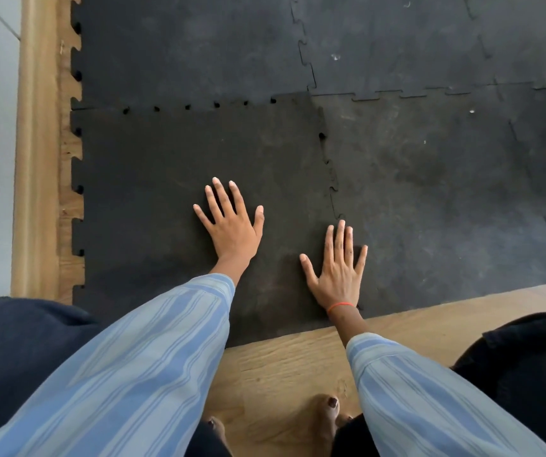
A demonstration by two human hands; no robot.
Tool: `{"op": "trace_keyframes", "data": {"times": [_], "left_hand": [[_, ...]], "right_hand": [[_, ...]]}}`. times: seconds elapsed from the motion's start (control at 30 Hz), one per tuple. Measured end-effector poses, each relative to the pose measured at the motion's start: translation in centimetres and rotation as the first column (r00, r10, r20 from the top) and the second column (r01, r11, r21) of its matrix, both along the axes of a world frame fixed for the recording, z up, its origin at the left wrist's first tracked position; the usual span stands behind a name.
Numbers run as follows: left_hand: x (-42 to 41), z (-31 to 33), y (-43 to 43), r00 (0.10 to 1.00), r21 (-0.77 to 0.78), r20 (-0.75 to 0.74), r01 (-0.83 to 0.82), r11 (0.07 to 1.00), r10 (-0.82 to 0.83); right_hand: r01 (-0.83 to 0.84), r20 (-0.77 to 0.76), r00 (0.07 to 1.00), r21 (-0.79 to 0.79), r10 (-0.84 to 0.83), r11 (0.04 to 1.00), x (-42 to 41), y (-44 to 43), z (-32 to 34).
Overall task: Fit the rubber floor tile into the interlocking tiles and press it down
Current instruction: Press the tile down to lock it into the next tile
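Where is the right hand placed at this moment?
In the head view, the right hand lies flat, fingers spread, at the near right corner of the rubber floor tile, on its seam with the neighbouring tile, right of the left hand.

The black interlocking rubber floor tiles (pixel 430 44) run out of the picture at the top and right edges, so their full spread cannot be told. The near left corner of the dark rubber floor tile (pixel 152 179) is hidden under a blue striped sleeve (pixel 139 357) and dark navy clothing (pixel 17 341). Both sleeves are cut off by the bottom edge. Part of the tile's right seam lies under the right hand (pixel 336 275). Bare toes (pixel 327 410) on the pale wood-grain floor (pixel 281 367) are partly cut off and covered.
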State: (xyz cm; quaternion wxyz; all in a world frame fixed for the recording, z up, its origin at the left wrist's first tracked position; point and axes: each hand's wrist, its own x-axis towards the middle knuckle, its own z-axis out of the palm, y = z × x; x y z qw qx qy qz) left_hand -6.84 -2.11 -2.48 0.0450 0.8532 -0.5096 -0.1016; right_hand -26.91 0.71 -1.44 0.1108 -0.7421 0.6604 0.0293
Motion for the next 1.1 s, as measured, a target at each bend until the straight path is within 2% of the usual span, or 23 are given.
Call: {"op": "trace_keyframes", "data": {"times": [0.1,0.33,0.63,0.87,0.93,1.0,1.1], "left_hand": [[-0.2,-0.3,0.1,1.0,-0.008,0.01,0.008,1.0,-0.007],[2.7,-0.6,-0.2,0.992,-0.054,0.033,0.127,0.99,-0.125],[2.1,-0.2,-1.0,0.997,-0.045,0.024,0.08,0.996,-0.079],[2.4,-0.3,-1.2,0.994,-0.045,0.059,0.093,0.995,-0.09],[3.1,-0.4,-1.7,0.991,-0.059,0.063,0.123,0.991,-0.119],[4.1,-0.5,-2.3,0.989,-0.079,0.053,0.144,0.986,-0.14],[5.3,-0.6,-2.9,0.984,-0.11,0.058,0.172,0.979,-0.166]], "right_hand": [[-0.057,0.024,0.998,-0.039,0.058,0.998,0.9,-3.0,-0.1],[0.032,0.026,0.999,0.005,-0.032,0.999,3.5,-11.5,-0.2],[-0.018,0.076,0.997,0.103,0.011,0.995,4.2,-14.8,0.6],[-0.079,0.053,0.995,-0.03,0.08,0.996,5.8,-19.1,-0.4],[-0.173,0.032,0.984,-0.099,0.177,0.98,6.2,-20.1,-0.7],[-0.274,0.007,0.961,-0.104,0.276,0.956,6.7,-21.0,-0.7],[-0.283,0.009,0.958,-0.098,0.285,0.954,7.0,-22.3,-0.8]]}}
